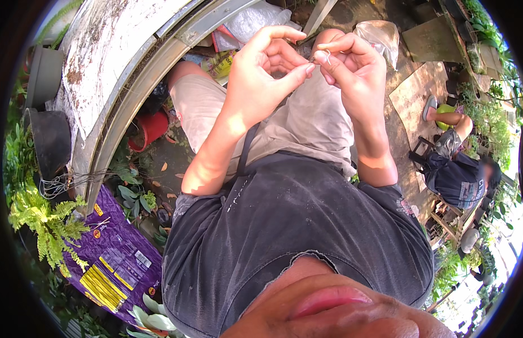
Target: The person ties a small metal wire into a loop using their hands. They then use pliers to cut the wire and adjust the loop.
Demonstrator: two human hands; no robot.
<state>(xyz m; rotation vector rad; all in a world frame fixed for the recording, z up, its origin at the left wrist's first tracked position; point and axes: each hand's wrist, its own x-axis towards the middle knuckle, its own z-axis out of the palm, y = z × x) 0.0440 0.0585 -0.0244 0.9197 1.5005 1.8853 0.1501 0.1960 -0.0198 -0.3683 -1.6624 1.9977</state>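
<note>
Both my hands are raised close together over my lap, above my light-coloured shorts point(316, 118). My right hand point(350, 63) pinches a thin, pale, string-like piece point(328, 57) between thumb and forefinger; part of it curls over the fingertips. My left hand point(270, 67) has its thumb and a fingertip together near the same spot, at what looks like a small dark end of that piece. The detail between the fingertips is too small to tell what it is. The other fingers of both hands are loosely curled.
A metal-edged table point(113, 114) curves along the left, with a grey planter point(44, 76) and a black pot point(50, 141) beside it. Below lie a red pot point(149, 131) and a purple sack point(117, 253). A clear plastic bag point(377, 40) stands beyond my right hand. Another person point(456, 173) sits at the right.
</note>
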